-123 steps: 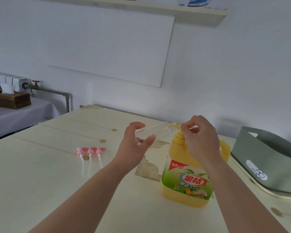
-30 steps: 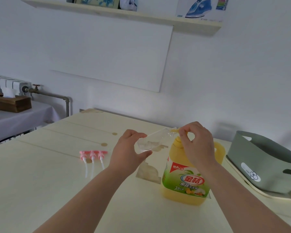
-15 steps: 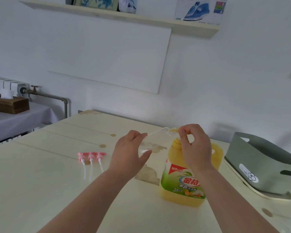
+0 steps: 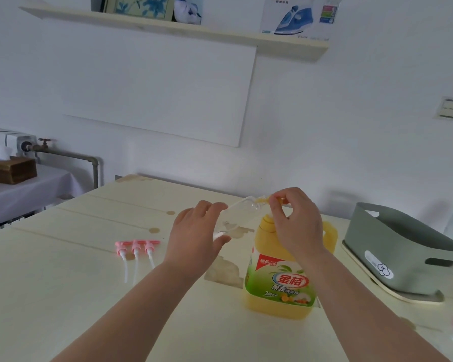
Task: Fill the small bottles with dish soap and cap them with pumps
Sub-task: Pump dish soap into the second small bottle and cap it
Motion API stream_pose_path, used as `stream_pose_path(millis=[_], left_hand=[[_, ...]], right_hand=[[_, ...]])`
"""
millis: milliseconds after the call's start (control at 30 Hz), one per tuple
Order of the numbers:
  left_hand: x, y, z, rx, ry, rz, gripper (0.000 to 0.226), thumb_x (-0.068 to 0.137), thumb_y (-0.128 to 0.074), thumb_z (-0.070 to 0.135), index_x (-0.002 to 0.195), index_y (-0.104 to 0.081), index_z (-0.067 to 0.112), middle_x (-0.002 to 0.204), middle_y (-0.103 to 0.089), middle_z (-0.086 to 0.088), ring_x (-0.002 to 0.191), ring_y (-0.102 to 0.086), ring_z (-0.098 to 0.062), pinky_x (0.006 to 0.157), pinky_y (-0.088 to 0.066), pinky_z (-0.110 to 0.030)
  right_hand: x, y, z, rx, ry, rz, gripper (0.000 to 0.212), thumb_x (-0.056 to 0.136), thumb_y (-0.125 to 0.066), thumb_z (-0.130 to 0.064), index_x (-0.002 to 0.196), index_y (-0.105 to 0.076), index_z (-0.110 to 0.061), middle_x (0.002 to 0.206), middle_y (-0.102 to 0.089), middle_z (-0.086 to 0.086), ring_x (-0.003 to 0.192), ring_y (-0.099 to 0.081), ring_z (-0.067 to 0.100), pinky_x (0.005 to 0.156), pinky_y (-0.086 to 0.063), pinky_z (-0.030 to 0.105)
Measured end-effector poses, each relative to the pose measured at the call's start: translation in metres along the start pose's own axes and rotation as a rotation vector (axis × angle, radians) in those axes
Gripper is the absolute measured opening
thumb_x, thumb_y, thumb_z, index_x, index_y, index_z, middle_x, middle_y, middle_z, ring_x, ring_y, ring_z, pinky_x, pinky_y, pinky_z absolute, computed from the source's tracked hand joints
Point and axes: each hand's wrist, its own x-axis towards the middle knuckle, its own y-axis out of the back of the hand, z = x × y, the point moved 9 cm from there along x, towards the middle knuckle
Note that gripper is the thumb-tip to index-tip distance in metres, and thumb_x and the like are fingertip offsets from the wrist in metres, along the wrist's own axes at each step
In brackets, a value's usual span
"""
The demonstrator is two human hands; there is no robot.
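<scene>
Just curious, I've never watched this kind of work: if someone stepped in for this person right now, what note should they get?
Left hand holds a small clear bottle, tilted, mouth towards the right hand, which pinches a yellow piece at that mouth, above the upright soap jug.
Three pink pumps lie in a row on the table, left of the hands.
Done: no capped bottle clearly visible; fill level unclear.
Left: fill, then fit pumps.

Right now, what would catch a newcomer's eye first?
The big yellow soap jug stands right of centre on the table. Beside its top, the left hand holds a small clear bottle tilted, and the right hand pinches a yellow piece at the bottle's mouth. Three pink pumps lie in a row to the left.
</scene>
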Motion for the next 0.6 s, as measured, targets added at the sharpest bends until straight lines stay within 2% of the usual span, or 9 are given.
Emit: stream_pose_path(millis=[200, 333, 467, 600], left_hand=[[-0.002, -0.005, 0.0, 0.032, -0.007, 0.03, 0.053, 0.069, -0.082, 0.028, 0.117, -0.058, 0.024, 0.106, -0.062, 0.003, 0.087, -0.064, -0.024, 0.082, -0.047, -0.033], [-0.003, -0.009, 0.001, 0.043, -0.002, 0.033, 0.054, 0.067, -0.083, 0.023, 0.116, -0.059, 0.021, 0.104, -0.063, 0.0, 0.085, -0.065, -0.026, 0.08, -0.05, -0.037], [-0.001, -0.011, 0.003, 0.055, 0.016, 0.01, 0.054, 0.069, -0.081, 0.02, 0.118, -0.057, 0.019, 0.106, -0.062, -0.002, 0.086, -0.064, -0.027, 0.083, -0.049, -0.04], [0.001, -0.009, 0.008, 0.061, 0.006, 0.004, 0.054, 0.071, -0.08, 0.017, 0.119, -0.057, 0.018, 0.108, -0.062, -0.003, 0.087, -0.065, -0.028, 0.086, -0.048, -0.041]], right_hand=[[-0.005, -0.004, 0.011, 0.098, -0.046, 0.004, 0.012, 0.092, -0.06, -0.019, 0.08, -0.062, -0.018, 0.084, -0.06, -0.012, 0.079, -0.055, 0.004, 0.077, -0.048, 0.03], [-0.006, -0.005, 0.013, 0.122, -0.067, -0.018, 0.013, 0.091, -0.061, -0.019, 0.078, -0.063, -0.017, 0.083, -0.059, -0.012, 0.081, -0.054, 0.003, 0.078, -0.047, 0.029], [-0.005, -0.006, 0.012, 0.083, -0.057, -0.056, 0.014, 0.093, -0.058, -0.024, 0.083, -0.065, -0.018, 0.087, -0.061, -0.013, 0.081, -0.054, 0.004, 0.081, -0.047, 0.03], [-0.003, 0.003, 0.0, -0.077, 0.076, 0.032, 0.023, 0.094, -0.051, -0.029, 0.094, -0.072, -0.019, 0.101, -0.067, -0.009, 0.094, -0.059, 0.009, 0.089, -0.042, 0.025]])
